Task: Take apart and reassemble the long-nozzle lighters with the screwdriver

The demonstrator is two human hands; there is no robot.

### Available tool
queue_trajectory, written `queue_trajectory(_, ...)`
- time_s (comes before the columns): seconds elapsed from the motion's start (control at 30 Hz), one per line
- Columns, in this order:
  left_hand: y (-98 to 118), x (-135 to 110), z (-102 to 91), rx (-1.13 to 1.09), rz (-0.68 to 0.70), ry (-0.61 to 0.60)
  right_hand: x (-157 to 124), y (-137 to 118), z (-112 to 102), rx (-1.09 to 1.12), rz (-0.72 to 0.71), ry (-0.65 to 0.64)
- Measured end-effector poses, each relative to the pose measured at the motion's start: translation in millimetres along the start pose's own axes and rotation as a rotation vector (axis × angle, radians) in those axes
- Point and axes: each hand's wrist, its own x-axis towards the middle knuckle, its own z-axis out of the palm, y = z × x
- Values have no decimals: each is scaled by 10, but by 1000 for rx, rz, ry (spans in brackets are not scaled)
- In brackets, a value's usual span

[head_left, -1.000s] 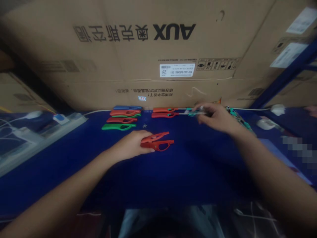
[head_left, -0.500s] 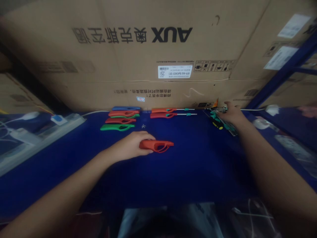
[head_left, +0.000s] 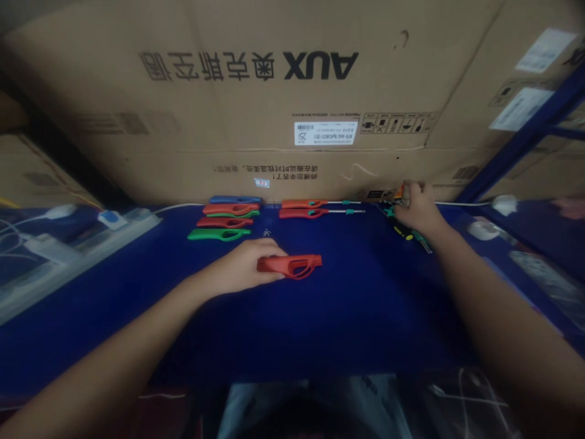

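Observation:
My left hand [head_left: 256, 263] is closed around the rear end of a red lighter casing [head_left: 301, 266]; its trigger loop and front end point right. At the back right, my right hand [head_left: 420, 210] has its fingers curled over a small pile of lighter parts [head_left: 389, 210], by an orange piece [head_left: 403, 190]. What those fingers hold is hidden. Below that hand lie a black and yellow tool handle [head_left: 403, 231] and a thin metal and green part [head_left: 421, 241]. Two lighters with metal rods, an orange one [head_left: 301, 203] and a red one [head_left: 299, 213], lie side by side at the back.
Several casings lie stacked at the back left, among them a blue one [head_left: 233, 199] and a green one [head_left: 219, 234]. A large cardboard box [head_left: 256, 128] stands behind the blue table surface [head_left: 292, 329]. A power strip [head_left: 123, 235] runs along the left; white cables [head_left: 505, 204] are at right.
My right hand has moved slightly left over the pile and its fingers have drawn in. The left hand keeps the red casing in nearly the same place. The view has shifted slightly.

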Motion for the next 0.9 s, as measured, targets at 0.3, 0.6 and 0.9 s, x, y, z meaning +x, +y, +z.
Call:
queue_trajectory(0.3,22,-9,53,78,-43,-44,-481,-925,196,111,-473,-249)
queue_trajectory(0.6,86,-37,-22,81,-144,-98,-502,-937,366,91,-304,-410)
queue_trajectory(0.9,-137,-128,-400,114,-177,-115,-435,-884,300,188,-416,-350)
